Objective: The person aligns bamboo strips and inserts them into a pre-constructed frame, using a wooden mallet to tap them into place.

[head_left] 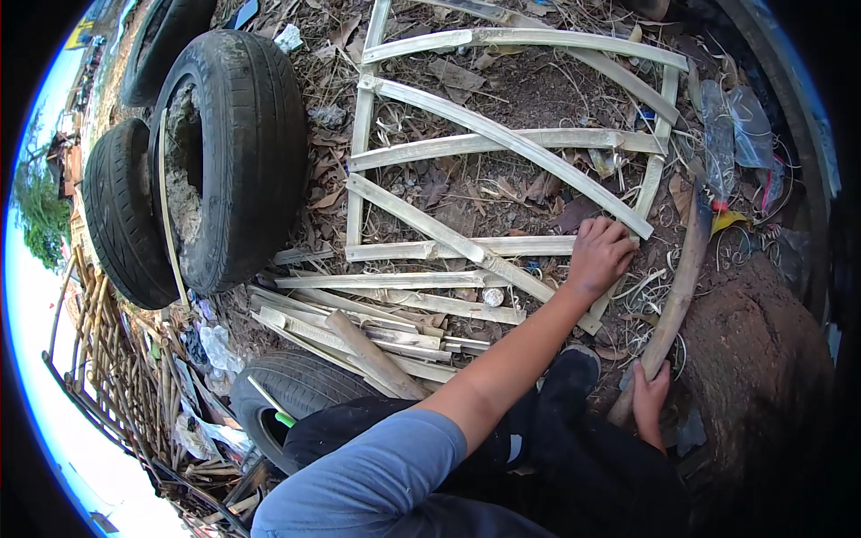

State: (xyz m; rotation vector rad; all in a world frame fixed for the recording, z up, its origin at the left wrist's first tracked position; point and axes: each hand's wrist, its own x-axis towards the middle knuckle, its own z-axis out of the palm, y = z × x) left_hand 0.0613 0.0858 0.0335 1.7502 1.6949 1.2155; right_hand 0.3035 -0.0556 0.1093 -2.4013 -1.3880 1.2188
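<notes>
A lattice of pale split-bamboo slats (502, 143) lies flat on the ground, with cross slats and diagonals overlapping at their ends. At its near right corner my left hand (603, 258) is closed, fingers curled over the joint where a bottom slat (502, 248) meets the side slat. My right hand (652, 394) grips the lower part of a long, curved wooden stick (677, 296), thumb against it. The stick stands to the right of the lattice, its upper end dark and narrow. What my left fingertips press on is partly hidden.
Worn tyres (256, 152) stand at the left, and another tyre (305, 394) lies beside my leg. Loose bamboo slats (386, 327) are piled below the lattice. An earthen mound (753, 350) rises at the right, near plastic litter (749, 125). Bamboo poles (117, 359) are heaped far left.
</notes>
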